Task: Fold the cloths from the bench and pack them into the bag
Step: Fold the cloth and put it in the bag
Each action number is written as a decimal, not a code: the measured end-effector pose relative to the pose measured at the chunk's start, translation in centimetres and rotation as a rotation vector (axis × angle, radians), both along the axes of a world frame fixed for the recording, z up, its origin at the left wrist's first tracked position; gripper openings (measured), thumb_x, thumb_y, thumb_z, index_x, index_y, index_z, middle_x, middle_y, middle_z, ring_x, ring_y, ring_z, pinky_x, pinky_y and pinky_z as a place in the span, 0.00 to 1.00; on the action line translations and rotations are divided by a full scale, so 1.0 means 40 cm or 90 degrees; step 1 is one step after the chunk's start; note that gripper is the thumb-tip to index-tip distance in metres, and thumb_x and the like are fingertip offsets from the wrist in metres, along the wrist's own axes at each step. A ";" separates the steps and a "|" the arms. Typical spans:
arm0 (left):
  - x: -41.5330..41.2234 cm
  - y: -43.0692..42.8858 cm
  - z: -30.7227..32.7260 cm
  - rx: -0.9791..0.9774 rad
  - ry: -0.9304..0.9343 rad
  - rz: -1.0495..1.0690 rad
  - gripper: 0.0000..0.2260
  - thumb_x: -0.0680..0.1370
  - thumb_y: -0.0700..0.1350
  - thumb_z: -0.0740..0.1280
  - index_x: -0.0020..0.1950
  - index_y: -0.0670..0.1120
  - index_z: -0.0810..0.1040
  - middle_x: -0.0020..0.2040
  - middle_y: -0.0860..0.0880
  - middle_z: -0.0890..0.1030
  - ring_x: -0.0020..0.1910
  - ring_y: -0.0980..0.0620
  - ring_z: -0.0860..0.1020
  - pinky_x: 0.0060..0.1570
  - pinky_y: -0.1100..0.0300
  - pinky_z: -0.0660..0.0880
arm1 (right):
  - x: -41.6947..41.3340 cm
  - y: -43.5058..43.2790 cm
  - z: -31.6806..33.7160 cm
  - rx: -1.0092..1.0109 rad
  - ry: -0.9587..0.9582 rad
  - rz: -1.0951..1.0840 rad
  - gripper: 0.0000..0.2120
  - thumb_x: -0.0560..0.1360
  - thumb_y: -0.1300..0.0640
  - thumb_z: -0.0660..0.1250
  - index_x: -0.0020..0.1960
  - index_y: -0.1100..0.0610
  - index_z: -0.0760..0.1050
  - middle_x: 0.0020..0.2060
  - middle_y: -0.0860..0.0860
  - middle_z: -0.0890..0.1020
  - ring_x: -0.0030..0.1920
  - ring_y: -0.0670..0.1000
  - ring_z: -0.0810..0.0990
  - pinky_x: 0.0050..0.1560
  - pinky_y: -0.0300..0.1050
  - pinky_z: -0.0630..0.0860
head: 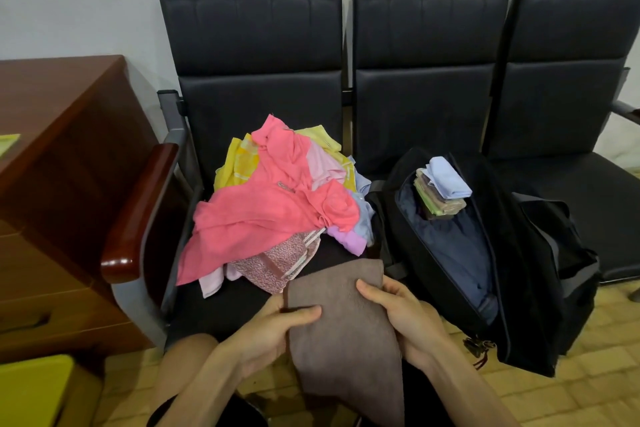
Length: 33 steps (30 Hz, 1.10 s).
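Observation:
A brown cloth point(343, 333) hangs folded lengthwise in front of the bench's left seat point(221, 302). My left hand point(277, 329) grips its left edge with the thumb on top. My right hand point(398, 315) grips its right edge. Behind it on the seat lies a loose pile of cloths point(277, 204), pink on top, with yellow, light blue, lilac and patterned pieces under it. An open black bag point(519, 274) rests on the middle seat, holding a small stack of folded cloths point(443, 194) topped by a light blue one.
A wooden armrest point(138, 211) and a brown desk point(62, 163) stand at the left. A yellow box point(31, 392) sits at the bottom left. The third black seat point(575, 191) is at the right. My knees show at the bottom, over a tiled floor.

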State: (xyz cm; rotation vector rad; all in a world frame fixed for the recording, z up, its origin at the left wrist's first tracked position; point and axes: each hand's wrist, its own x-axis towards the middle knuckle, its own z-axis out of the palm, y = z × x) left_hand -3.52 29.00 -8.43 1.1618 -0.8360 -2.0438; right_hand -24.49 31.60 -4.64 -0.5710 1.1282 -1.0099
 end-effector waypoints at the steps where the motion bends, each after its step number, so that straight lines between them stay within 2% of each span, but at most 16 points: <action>1: 0.001 -0.001 -0.011 -0.015 -0.028 -0.012 0.23 0.70 0.38 0.78 0.63 0.35 0.79 0.58 0.35 0.83 0.57 0.40 0.82 0.53 0.51 0.80 | -0.005 0.000 -0.013 0.027 -0.013 -0.007 0.11 0.77 0.60 0.69 0.57 0.61 0.82 0.52 0.60 0.85 0.53 0.57 0.85 0.53 0.50 0.81; 4: 0.008 -0.005 -0.025 -0.060 -0.109 -0.017 0.12 0.70 0.40 0.74 0.52 0.38 0.86 0.52 0.37 0.85 0.50 0.44 0.85 0.46 0.57 0.79 | -0.011 0.016 -0.043 0.093 -0.032 0.037 0.11 0.76 0.61 0.70 0.57 0.60 0.81 0.52 0.58 0.85 0.51 0.55 0.86 0.49 0.48 0.80; 6: 0.016 -0.009 -0.042 -0.074 -0.162 -0.024 0.06 0.73 0.39 0.73 0.48 0.40 0.87 0.50 0.38 0.85 0.47 0.47 0.85 0.45 0.59 0.79 | -0.014 0.024 -0.071 0.117 0.027 0.118 0.16 0.73 0.61 0.73 0.60 0.60 0.80 0.54 0.57 0.85 0.54 0.55 0.85 0.52 0.50 0.82; 8: 0.019 -0.007 -0.059 -0.070 -0.188 -0.058 0.07 0.76 0.38 0.71 0.51 0.39 0.86 0.51 0.39 0.85 0.51 0.45 0.85 0.50 0.57 0.79 | -0.018 0.025 -0.090 0.116 0.078 0.163 0.19 0.72 0.62 0.74 0.62 0.59 0.79 0.55 0.55 0.85 0.56 0.55 0.84 0.59 0.53 0.79; 9: 0.019 -0.007 -0.066 -0.067 -0.197 -0.072 0.08 0.76 0.38 0.71 0.53 0.39 0.85 0.52 0.39 0.85 0.53 0.44 0.84 0.53 0.55 0.79 | -0.020 0.020 -0.096 0.109 0.108 0.161 0.18 0.72 0.63 0.74 0.62 0.59 0.79 0.53 0.54 0.86 0.55 0.54 0.84 0.60 0.52 0.79; 12: 0.020 -0.023 -0.044 -0.081 -0.216 -0.094 0.09 0.78 0.38 0.69 0.56 0.39 0.84 0.54 0.40 0.85 0.53 0.46 0.84 0.53 0.57 0.79 | -0.018 -0.019 -0.071 0.081 0.168 0.150 0.17 0.72 0.65 0.74 0.60 0.60 0.79 0.50 0.54 0.86 0.50 0.52 0.86 0.49 0.47 0.82; 14: 0.020 -0.053 0.016 -0.136 -0.189 -0.075 0.10 0.78 0.35 0.67 0.58 0.39 0.82 0.55 0.41 0.85 0.51 0.47 0.84 0.49 0.58 0.80 | -0.019 -0.056 -0.013 -0.013 0.174 0.158 0.18 0.73 0.69 0.72 0.61 0.61 0.77 0.51 0.55 0.86 0.46 0.49 0.86 0.41 0.42 0.81; 16: 0.026 -0.083 0.111 -0.213 -0.133 -0.019 0.12 0.77 0.35 0.67 0.58 0.41 0.82 0.54 0.43 0.85 0.51 0.47 0.84 0.49 0.58 0.81 | -0.030 -0.080 0.086 -0.176 0.203 0.149 0.19 0.73 0.73 0.68 0.62 0.61 0.76 0.52 0.54 0.85 0.48 0.46 0.84 0.44 0.39 0.80; 17: 0.030 -0.093 0.165 -0.256 -0.102 0.009 0.11 0.75 0.35 0.67 0.55 0.43 0.84 0.52 0.45 0.86 0.50 0.49 0.84 0.49 0.58 0.81 | -0.036 -0.086 0.144 -0.252 0.212 0.148 0.18 0.73 0.74 0.67 0.60 0.60 0.78 0.50 0.51 0.85 0.49 0.45 0.84 0.46 0.38 0.79; 19: 0.049 -0.099 0.265 -0.349 -0.067 0.015 0.16 0.75 0.32 0.65 0.45 0.50 0.88 0.46 0.50 0.87 0.47 0.54 0.85 0.47 0.60 0.82 | -0.041 -0.087 0.245 -0.367 0.222 0.156 0.19 0.74 0.75 0.65 0.49 0.54 0.85 0.43 0.46 0.86 0.47 0.44 0.84 0.46 0.36 0.78; 20: 0.055 -0.098 0.300 -0.401 -0.069 0.001 0.18 0.75 0.31 0.65 0.41 0.51 0.88 0.44 0.51 0.87 0.46 0.56 0.85 0.46 0.63 0.81 | -0.044 -0.089 0.271 -0.407 0.225 0.157 0.22 0.74 0.75 0.65 0.42 0.51 0.86 0.41 0.45 0.86 0.46 0.45 0.84 0.45 0.38 0.79; 22: 0.056 -0.091 0.338 -0.495 -0.120 -0.042 0.20 0.75 0.27 0.64 0.38 0.50 0.88 0.42 0.51 0.87 0.44 0.56 0.85 0.44 0.65 0.80 | -0.047 -0.094 0.283 -0.441 0.225 0.159 0.24 0.74 0.77 0.63 0.36 0.51 0.86 0.42 0.49 0.86 0.47 0.50 0.84 0.47 0.43 0.80; 25: 0.046 -0.091 0.336 -0.536 -0.156 -0.052 0.26 0.75 0.22 0.60 0.36 0.48 0.87 0.43 0.47 0.87 0.45 0.50 0.85 0.44 0.60 0.81 | -0.053 -0.095 0.259 -0.415 0.223 0.150 0.28 0.74 0.79 0.59 0.32 0.54 0.85 0.45 0.51 0.86 0.52 0.54 0.84 0.53 0.53 0.81; 27: 0.039 -0.083 0.333 -0.545 -0.165 -0.059 0.26 0.75 0.21 0.60 0.36 0.49 0.87 0.44 0.47 0.87 0.47 0.50 0.85 0.45 0.59 0.81 | -0.057 -0.092 0.244 -0.391 0.221 0.140 0.28 0.75 0.79 0.58 0.31 0.54 0.85 0.46 0.52 0.86 0.53 0.57 0.83 0.55 0.60 0.78; 30: 0.041 -0.077 0.336 -0.544 -0.158 -0.066 0.25 0.76 0.24 0.61 0.36 0.49 0.87 0.42 0.49 0.87 0.45 0.52 0.85 0.43 0.62 0.80 | -0.055 -0.083 0.237 -0.362 0.205 0.111 0.26 0.76 0.76 0.60 0.33 0.53 0.85 0.47 0.53 0.86 0.52 0.56 0.83 0.53 0.55 0.79; 33: 0.032 -0.071 0.339 -0.550 -0.168 -0.066 0.24 0.77 0.25 0.61 0.36 0.49 0.87 0.42 0.49 0.87 0.45 0.52 0.85 0.43 0.63 0.80 | -0.051 -0.074 0.235 -0.308 0.182 0.060 0.17 0.80 0.65 0.61 0.49 0.49 0.85 0.50 0.49 0.86 0.52 0.50 0.84 0.50 0.44 0.80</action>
